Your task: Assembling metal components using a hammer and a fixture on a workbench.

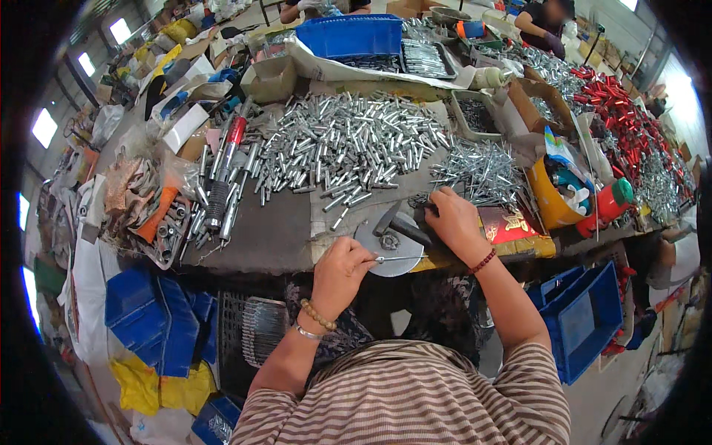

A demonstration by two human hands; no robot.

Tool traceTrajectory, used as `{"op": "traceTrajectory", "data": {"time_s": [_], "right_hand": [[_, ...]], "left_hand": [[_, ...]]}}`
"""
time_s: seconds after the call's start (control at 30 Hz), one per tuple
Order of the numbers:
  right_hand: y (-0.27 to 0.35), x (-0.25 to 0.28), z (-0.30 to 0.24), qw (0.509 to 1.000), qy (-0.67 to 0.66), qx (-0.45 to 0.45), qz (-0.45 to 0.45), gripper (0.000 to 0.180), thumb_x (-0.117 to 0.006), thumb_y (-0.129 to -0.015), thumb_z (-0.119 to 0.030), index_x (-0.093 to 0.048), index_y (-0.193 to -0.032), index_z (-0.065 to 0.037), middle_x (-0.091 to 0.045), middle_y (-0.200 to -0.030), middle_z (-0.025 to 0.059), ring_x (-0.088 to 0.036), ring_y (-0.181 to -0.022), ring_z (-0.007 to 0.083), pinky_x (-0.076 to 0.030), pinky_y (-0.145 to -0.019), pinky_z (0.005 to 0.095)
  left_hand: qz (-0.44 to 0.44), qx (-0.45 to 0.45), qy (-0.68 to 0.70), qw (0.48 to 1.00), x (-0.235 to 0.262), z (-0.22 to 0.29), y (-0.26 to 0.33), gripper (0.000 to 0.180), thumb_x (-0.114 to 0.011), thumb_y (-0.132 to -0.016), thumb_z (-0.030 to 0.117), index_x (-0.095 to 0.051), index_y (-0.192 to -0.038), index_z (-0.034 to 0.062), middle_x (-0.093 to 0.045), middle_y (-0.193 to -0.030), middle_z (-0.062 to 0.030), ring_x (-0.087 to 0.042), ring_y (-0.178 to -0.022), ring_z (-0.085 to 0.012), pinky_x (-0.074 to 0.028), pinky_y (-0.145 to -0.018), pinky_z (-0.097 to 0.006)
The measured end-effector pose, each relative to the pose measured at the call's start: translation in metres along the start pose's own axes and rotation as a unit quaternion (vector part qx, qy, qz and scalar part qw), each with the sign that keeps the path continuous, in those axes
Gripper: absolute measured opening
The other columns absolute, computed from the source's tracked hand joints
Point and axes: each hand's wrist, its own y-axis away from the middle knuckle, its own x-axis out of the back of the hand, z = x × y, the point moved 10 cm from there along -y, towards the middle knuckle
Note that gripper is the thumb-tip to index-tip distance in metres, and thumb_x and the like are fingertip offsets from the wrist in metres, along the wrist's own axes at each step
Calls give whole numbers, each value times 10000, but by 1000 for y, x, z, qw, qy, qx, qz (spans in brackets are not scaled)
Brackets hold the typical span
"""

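My left hand (343, 268) pinches a thin metal rod (400, 258) with a thicker sleeve-like end at the fingertips. The rod lies level over the near part of a round grey metal plate (368, 236) at the table's front edge. On that plate rest a hammer (406, 226) with a dark handle and a small ring-shaped metal piece (389, 242). Just right of the hammer, my right hand (454, 222) is closed, its fingertips beside a few small dark parts (420, 201). Whatever its fingers hold is hidden.
Short silver tubes (348, 141) lie heaped beyond the plate, with thin rods (478, 174) piled to their right. A spring-bodied tool (216, 200) lies left. A yellow container (552, 196) and a red bottle (607, 208) stand right. Blue bins (582, 319) sit below; other people work farther off.
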Motion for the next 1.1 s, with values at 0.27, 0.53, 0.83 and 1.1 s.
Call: {"op": "traceTrajectory", "data": {"time_s": [0.27, 0.53, 0.83, 1.1], "right_hand": [[34, 18, -101, 971, -178, 153, -50, 158, -699, -823, -149, -631, -939, -66, -605, -912, 117, -653, -848, 347, -537, -697, 454], [46, 10, -113, 968, -154, 190, -59, 209, -724, -778, -127, -628, -951, -61, -587, -908, 106, -656, -856, 328, -542, -692, 443], [45, 12, -120, 964, -151, 213, -60, 184, -728, -789, -131, -626, -928, -66, -580, -898, 99, -652, -820, 320, -543, -673, 435], [45, 11, -128, 963, -126, 224, -78, 168, -722, -776, -124, -625, -905, -77, -577, -891, 96, -657, -833, 304, -550, -696, 424]], "left_hand": [[-7, -6, -22, 1000, 0, -2, -1, 71, -752, -823, 109, -727, -878, 72, -616, -904, -78, -638, -878, -298, -509, -751, -411], [14, -1, -12, 1000, 3, -1, 1, 77, -747, -806, 71, -699, -866, 63, -621, -907, -80, -636, -878, -301, -513, -755, -410], [18, -28, -19, 999, 3, -2, 0, 114, -731, -810, 38, -685, -914, 39, -623, -926, -105, -639, -876, -302, -517, -751, -375], [20, -31, -23, 999, 3, 0, 4, 84, -673, -811, 15, -668, -888, 48, -622, -927, -94, -633, -892, -325, -520, -757, -432]]}}
